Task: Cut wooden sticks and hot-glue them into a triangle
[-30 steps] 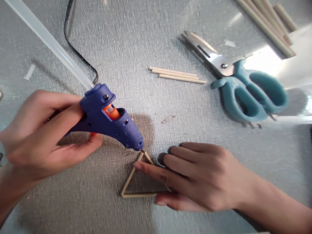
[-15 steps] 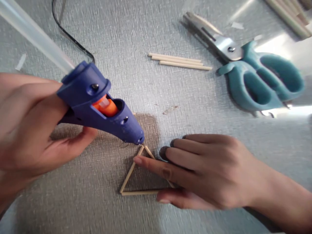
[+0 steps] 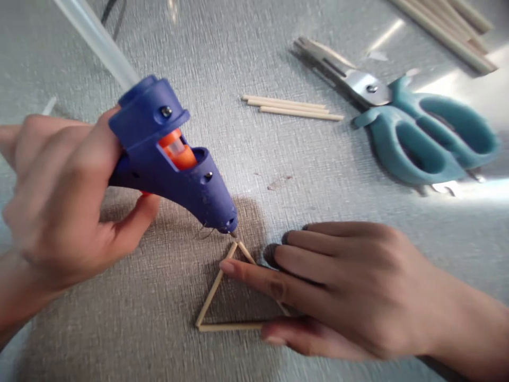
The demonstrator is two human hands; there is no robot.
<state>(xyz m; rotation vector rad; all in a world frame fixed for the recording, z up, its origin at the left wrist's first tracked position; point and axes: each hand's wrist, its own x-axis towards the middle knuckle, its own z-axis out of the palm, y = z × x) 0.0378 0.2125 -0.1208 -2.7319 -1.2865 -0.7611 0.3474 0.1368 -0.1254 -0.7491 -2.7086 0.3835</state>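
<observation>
My left hand (image 3: pixel 59 201) grips a blue hot-glue gun (image 3: pixel 170 164) with an orange trigger and a clear glue stick (image 3: pixel 95 40) sticking out of its back. The nozzle hangs just above the top corner of a triangle of thin wooden sticks (image 3: pixel 212 294) lying flat on the grey textured table (image 3: pixel 222 48). My right hand (image 3: pixel 342 289) lies over the triangle's right side, fingers stretched out and pressing the sticks down, the index fingertip near the top corner.
Three short wooden sticks (image 3: pixel 292 107) lie side by side beyond the triangle. Teal-handled scissors (image 3: pixel 409 127) rest at the right. Several longer sticks (image 3: pixel 449 24) lie at the top right corner. A black cord (image 3: pixel 109 10) runs off the top left.
The glue gun has lifted slightly and tilted more steeply, its nozzle staying over the triangle's top corner. My right hand has kept its place on the sticks.
</observation>
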